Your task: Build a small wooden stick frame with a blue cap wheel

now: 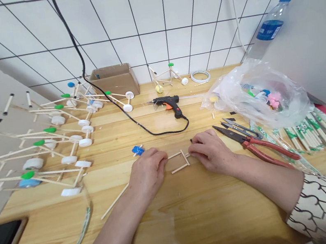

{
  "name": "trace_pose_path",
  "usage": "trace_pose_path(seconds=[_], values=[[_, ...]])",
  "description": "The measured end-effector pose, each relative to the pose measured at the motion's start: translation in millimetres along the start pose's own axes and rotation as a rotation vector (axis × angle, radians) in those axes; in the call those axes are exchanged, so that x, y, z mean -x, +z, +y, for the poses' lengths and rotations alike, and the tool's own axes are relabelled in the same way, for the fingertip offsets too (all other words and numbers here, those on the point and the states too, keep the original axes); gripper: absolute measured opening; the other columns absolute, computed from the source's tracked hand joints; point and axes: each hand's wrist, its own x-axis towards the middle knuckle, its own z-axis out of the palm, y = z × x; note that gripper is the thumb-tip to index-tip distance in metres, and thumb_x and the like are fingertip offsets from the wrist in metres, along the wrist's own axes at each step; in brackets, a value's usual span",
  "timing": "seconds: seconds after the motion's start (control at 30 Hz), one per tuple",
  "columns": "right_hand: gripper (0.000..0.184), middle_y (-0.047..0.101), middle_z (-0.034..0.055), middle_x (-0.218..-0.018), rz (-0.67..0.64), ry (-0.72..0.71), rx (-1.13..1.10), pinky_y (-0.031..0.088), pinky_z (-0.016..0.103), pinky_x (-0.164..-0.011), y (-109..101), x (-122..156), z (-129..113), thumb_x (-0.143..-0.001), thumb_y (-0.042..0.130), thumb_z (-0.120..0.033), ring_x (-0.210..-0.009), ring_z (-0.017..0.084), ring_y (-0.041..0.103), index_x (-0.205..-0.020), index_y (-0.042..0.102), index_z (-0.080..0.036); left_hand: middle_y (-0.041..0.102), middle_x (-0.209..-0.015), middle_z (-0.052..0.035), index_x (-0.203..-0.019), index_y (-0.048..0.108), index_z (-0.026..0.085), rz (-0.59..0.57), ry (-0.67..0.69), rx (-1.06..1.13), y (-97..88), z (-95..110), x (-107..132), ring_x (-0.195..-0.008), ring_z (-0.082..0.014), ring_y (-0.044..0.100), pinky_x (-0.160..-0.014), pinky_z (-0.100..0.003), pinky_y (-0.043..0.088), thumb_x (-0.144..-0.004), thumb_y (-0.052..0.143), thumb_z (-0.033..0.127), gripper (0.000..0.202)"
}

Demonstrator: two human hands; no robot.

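Note:
Between my hands lies a small frame of wooden sticks (pixel 183 158), with a crossbar and two side pieces. My left hand (pixel 148 168) pinches the end of its upper side stick. With thumb and fingers, my right hand (pixel 209 149) grips a short stick that sticks out from the crossbar; a small black tip shows above the fingers. A longer loose stick (pixel 115 201) lies partly under my left wrist. Just beyond my left hand is a small blue piece (pixel 138 150) with a stick through it.
Several stick models with white wheels (pixel 69 159) stand at left. Behind my hands lies a black glue gun (pixel 170 103) with its cord. Red-handled pliers (pixel 256 146), snips (pixel 242 127), wrapped sticks (pixel 312 134) and a plastic bag (pixel 232 85) are at right. A cardboard box (pixel 115 82) stands against the wall.

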Motion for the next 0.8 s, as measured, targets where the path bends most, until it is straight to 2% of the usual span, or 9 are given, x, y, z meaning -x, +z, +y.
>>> trace_pose_path(seconds=[0.63,0.8], values=[[0.016,0.055,0.0044,-0.076,0.008,-0.001,0.005,0.028,0.032,-0.069,-1.2,0.1,-0.6,-0.085,0.047,-0.015,-0.074,0.016,0.048,-0.078,0.061,-0.018,0.062,-0.083,-0.0054,-0.081,0.064,0.018,0.016,0.000,0.037,2.4,-1.6,-1.0,-0.081,-0.0181,0.057,-0.072,-0.029,0.043,-0.085,0.041,0.020,0.024],[0.015,0.055,0.0046,-0.076,0.005,0.007,0.004,0.029,0.032,-0.070,-0.5,1.0,0.3,-0.084,0.048,-0.015,-0.076,0.016,0.049,-0.078,0.062,-0.017,0.062,-0.083,-0.0054,-0.082,0.062,0.017,0.008,-0.006,0.073,-3.1,1.9,2.3,-0.081,-0.0188,0.057,-0.072,-0.030,0.042,-0.085,0.042,0.022,0.022]])
